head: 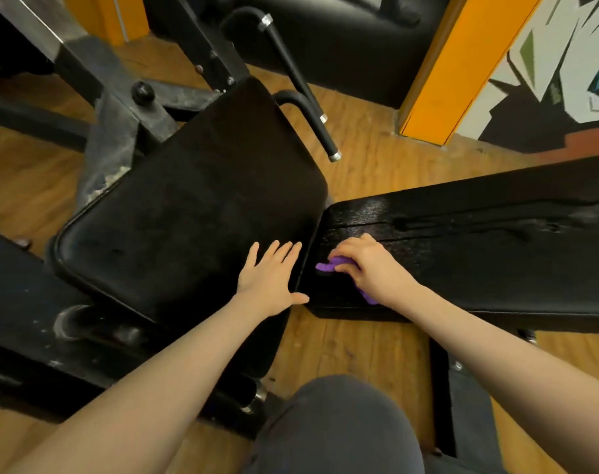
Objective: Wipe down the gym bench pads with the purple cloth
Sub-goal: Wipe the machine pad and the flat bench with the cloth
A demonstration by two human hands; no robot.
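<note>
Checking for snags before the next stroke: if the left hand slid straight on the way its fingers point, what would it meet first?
The left hand lies flat on the square pad, fingers pointing up along it. The pad surface ahead looks free; past its far edge, probably the black handle bar, though depth is unclear.

No readable text, labels, brands or numbers found. Wall mural (pixel 561 59) painted in abstract shapes only; no letters made out on it.

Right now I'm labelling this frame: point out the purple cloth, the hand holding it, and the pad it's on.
purple cloth (pixel 327 266): head view, bunched end sticking out past the fingers.
right hand (pixel 370 265): head view, back of the hand.
long bench pad (pixel 496 254): head view, bare top surface.
</note>
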